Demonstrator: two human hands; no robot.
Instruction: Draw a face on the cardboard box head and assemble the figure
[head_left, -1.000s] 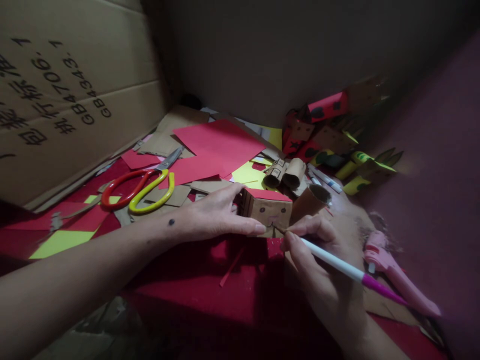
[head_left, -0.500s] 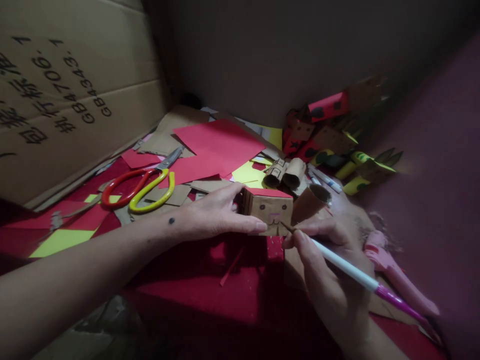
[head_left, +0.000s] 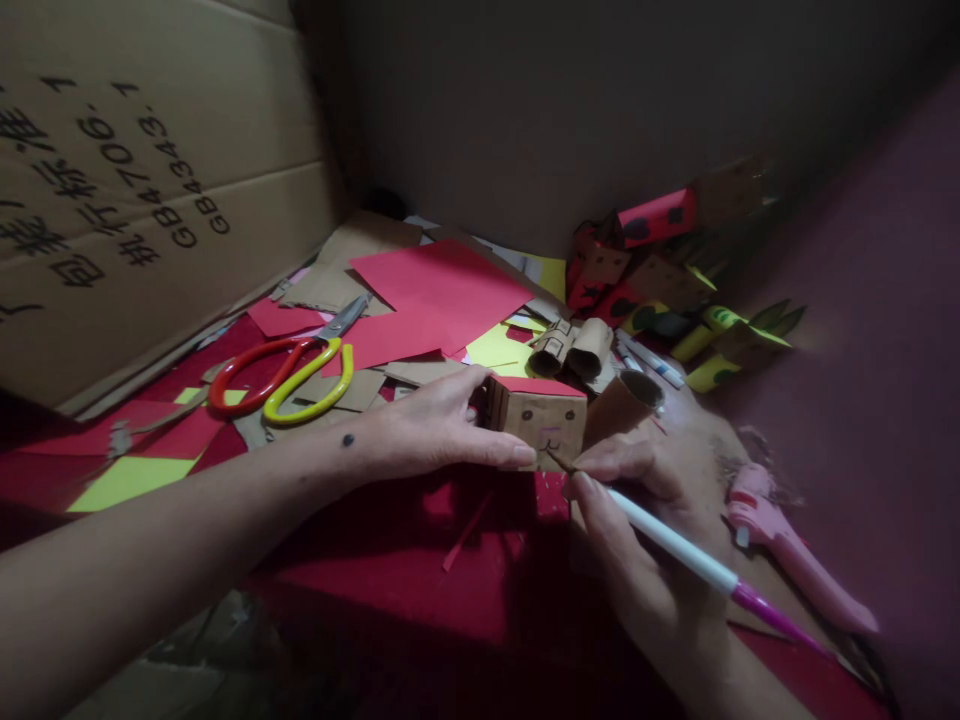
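Observation:
A small cardboard box (head_left: 553, 418) with a red top has two eyes and a mouth drawn on its front. My left hand (head_left: 450, 425) grips it from the left, thumb across the lower front and the other fingers partly hidden behind. A white pen with a purple end (head_left: 675, 540) is pinched in my right hand (head_left: 637, 510), its dark tip at the drawn mouth. Just behind the right hand, a cardboard tube (head_left: 626, 405) stands tilted beside the box.
Red and yellow scissors (head_left: 300, 375) lie at the left among red paper (head_left: 442, 290) and scraps. Two short tubes (head_left: 589, 348) sit behind the box. Decorated paper figures (head_left: 656, 215) stand at the back right; a pink glue gun (head_left: 795, 560) lies at the right.
The pen tip and my right hand have shifted slightly left and down across the drawn mouth. My left hand still holds the box. The view has shifted slightly.

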